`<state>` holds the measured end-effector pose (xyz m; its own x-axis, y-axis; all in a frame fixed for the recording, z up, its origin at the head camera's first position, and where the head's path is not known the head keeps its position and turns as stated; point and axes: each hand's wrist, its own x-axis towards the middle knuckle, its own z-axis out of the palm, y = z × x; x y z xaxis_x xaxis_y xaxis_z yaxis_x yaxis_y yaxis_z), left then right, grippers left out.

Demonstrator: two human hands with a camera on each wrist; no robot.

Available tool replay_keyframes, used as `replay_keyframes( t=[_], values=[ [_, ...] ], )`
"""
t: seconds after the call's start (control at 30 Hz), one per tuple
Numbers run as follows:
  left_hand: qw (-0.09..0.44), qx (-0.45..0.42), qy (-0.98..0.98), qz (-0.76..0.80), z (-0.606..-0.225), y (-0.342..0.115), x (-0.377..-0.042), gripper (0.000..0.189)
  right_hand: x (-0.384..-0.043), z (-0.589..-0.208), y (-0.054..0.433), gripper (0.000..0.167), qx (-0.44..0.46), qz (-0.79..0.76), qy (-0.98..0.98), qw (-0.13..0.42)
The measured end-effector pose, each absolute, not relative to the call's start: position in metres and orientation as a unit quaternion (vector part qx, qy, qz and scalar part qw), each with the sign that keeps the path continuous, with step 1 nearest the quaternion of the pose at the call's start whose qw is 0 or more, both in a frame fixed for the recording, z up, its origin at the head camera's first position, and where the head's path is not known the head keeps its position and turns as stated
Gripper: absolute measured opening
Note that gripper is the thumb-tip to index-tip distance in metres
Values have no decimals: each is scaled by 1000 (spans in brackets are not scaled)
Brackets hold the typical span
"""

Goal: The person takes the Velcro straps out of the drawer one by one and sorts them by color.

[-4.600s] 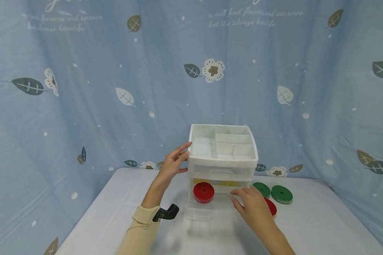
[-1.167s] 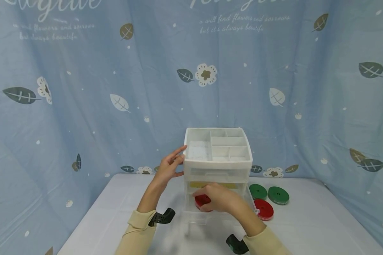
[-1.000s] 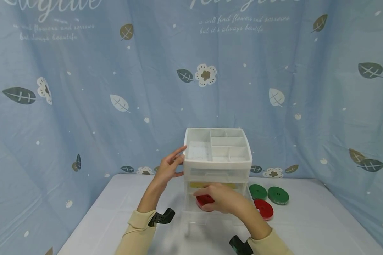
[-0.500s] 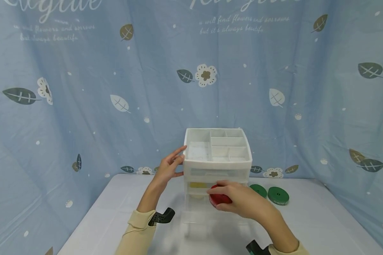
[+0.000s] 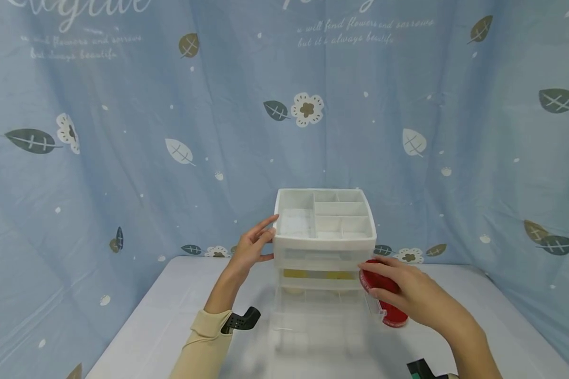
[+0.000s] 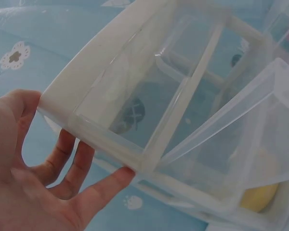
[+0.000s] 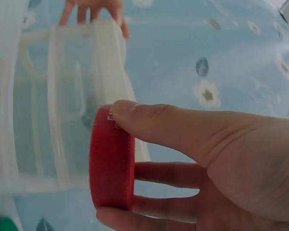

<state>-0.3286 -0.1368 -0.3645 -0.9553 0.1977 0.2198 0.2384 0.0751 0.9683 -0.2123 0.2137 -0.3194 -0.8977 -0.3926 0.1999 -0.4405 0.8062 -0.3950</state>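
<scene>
Head view, and the right hand (image 5: 408,289) has a red roll (image 5: 378,279) pinched between thumb and fingers, up by the right front of the drawer unit (image 5: 324,252). Its right side disappears under the hand. Just below, a second red roll (image 5: 393,316) peeks out on the tabletop (image 5: 464,326), cut across by the hand and the held roll. Over on the other side, the left hand (image 5: 247,253) has its fingers spread, tips against the unit's side and rim. A clear drawer (image 5: 313,321) juts forward, so see-through that its edges melt into the white cloth. Yellow things (image 5: 295,274) show behind plastic, their shape hard to call. The right wrist camera (image 5: 424,368) is clipped by the bottom edge.

Left wrist view: fingertips along the unit's edge, palm cut off at left. A yellow piece sits low at right behind cloudy plastic; pink and green smudges top right are too blurred to name.

Right wrist view: the red roll stands on edge between thumb and fingers, its lettering partly under the thumb. It blocks part of the unit behind. Bottom left, slivers of red and green (image 7: 6,225) poke in, mostly out of frame.
</scene>
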Motion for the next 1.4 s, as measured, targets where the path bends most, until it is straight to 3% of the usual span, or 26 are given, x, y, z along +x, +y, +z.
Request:
replay_keyframes(
  t=[0.23, 0.73, 1.0, 1.4],
  values=[
    [20, -147, -735, -661, -364, -136, -329, 39, -222, -345, 252, 55, 162, 213, -961, 71],
    [18, -148, -738, -658, -366, -137, -328, 39, -261, -428, 307, 52, 54, 160, -985, -48],
    [19, -150, -740, -655, -364, -136, -327, 40, -268, -449, 312, 53, 41, 165, -982, -81],
    [19, -145, -739, -658, -364, -135, -327, 37, -272, -451, 312, 54, 41, 181, -979, -80]
  ],
)
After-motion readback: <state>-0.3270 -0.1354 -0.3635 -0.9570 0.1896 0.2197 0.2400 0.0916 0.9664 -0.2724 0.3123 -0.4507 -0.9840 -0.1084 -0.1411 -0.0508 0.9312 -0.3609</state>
